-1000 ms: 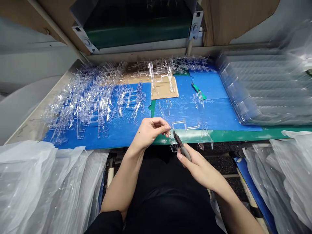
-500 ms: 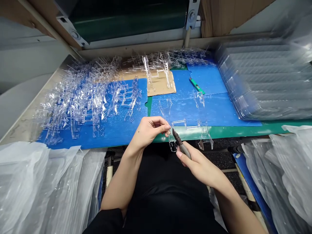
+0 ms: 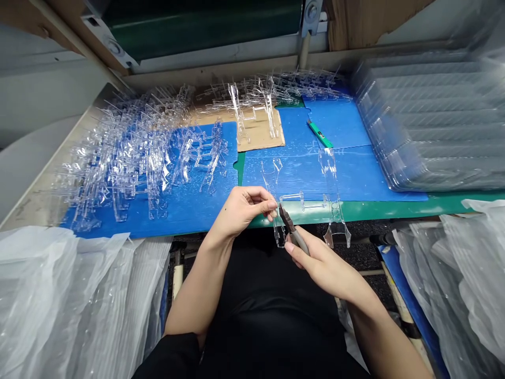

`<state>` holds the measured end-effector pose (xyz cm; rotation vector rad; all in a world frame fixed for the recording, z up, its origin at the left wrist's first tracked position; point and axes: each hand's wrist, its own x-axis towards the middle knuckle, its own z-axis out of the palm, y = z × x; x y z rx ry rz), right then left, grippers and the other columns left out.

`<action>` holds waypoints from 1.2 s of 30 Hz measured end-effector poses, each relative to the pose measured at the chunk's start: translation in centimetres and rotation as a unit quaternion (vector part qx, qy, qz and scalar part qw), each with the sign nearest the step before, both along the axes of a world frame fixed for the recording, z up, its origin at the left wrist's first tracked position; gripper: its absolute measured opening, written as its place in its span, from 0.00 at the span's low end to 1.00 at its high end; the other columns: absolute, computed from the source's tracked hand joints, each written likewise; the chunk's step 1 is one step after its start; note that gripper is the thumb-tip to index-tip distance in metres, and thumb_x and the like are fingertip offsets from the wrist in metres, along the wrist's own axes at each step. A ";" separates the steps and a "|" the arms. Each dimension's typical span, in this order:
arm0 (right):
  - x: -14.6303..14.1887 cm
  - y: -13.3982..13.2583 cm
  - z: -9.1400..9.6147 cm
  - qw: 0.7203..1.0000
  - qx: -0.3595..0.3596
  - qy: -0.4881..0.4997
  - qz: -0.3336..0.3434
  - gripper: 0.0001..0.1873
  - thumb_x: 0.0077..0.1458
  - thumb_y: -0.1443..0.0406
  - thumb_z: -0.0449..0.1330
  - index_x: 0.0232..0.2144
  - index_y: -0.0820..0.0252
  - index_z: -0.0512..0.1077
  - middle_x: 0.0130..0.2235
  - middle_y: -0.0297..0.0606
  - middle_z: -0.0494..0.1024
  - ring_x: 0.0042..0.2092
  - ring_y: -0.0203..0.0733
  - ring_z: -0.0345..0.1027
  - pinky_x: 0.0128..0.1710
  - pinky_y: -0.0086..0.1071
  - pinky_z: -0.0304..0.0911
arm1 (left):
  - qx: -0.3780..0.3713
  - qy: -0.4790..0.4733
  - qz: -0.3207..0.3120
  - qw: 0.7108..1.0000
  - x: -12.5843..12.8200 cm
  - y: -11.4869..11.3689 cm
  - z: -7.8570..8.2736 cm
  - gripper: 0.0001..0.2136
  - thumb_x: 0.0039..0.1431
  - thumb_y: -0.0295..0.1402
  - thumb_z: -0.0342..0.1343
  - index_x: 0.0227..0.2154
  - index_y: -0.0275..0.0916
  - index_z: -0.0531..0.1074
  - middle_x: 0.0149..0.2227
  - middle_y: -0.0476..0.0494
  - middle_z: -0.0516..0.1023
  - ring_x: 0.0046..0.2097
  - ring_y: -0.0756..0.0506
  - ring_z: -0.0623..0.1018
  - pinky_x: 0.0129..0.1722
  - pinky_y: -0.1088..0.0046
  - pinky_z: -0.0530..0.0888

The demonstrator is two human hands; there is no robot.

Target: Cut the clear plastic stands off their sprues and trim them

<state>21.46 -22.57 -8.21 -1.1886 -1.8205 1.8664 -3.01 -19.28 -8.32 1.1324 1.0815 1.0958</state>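
Note:
Between finger and thumb, my left hand (image 3: 252, 206) pinches the left part of a clear plastic moulding (image 3: 333, 197), whose two long pieces are joined by a thin runner (image 3: 313, 205). This moulding hangs over the front edge of the table. A pair of nippers (image 3: 292, 229) with grey handles is gripped in my right hand (image 3: 315, 258). Their jaw tips are at the runner's left end, close to my left fingertips. Whether the jaws touch the plastic I cannot tell.
A heap of clear mouldings (image 3: 130, 152) covers the table's left side. More lie along the back, one on cardboard (image 3: 260, 137). A green cutter knife (image 3: 319, 134) lies on the blue mat (image 3: 292, 173). Stacked clear trays (image 3: 442, 126) stand right. White plastic bags (image 3: 74, 295) hang in front.
The moulding's right piece has swung slightly to the right and now hangs straighter. Both hands keep nearly the same place, with the nippers still at the runner's left end.

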 end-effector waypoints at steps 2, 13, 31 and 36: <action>0.0 0.1 0.0 1.000 -0.012 0.013 0.006 0.16 0.74 0.48 0.55 0.41 0.52 0.69 0.34 0.34 0.70 0.35 0.44 0.63 0.36 0.37 0.62 | -0.004 -0.010 -0.003 1.000 0.1 0.0 0.0 0.15 0.57 0.43 0.77 0.29 0.36 0.82 0.27 0.43 0.83 0.28 0.48 0.81 0.33 0.72 0.80; -0.1 0.3 -0.5 0.993 -0.094 0.066 0.021 0.24 0.73 0.42 0.56 0.37 0.54 0.63 0.32 0.32 0.66 0.30 0.37 0.59 0.29 0.32 0.59 | -0.042 -0.031 -0.017 0.999 0.3 0.6 -1.1 0.19 0.55 0.47 0.77 0.28 0.35 0.80 0.27 0.43 0.83 0.26 0.49 0.79 0.31 0.73 0.78; -1.5 1.4 -3.9 0.942 -0.267 0.195 -0.056 0.33 0.60 0.37 0.68 0.31 0.56 0.60 0.23 0.24 0.62 0.22 0.29 0.52 0.23 0.27 0.51 | -0.096 0.024 -0.024 0.995 0.7 3.0 -2.2 0.21 0.50 0.48 0.79 0.27 0.34 0.80 0.26 0.44 0.82 0.25 0.52 0.76 0.30 0.75 0.75; -2.5 1.6 -5.2 0.921 -0.309 0.221 -0.080 0.34 0.57 0.36 0.69 0.34 0.55 0.61 0.22 0.21 0.61 0.21 0.28 0.48 0.22 0.25 0.48 | -0.135 0.121 -0.042 0.982 0.8 4.5 -0.9 0.22 0.48 0.48 0.79 0.27 0.34 0.80 0.24 0.44 0.81 0.25 0.51 0.77 0.30 0.74 0.74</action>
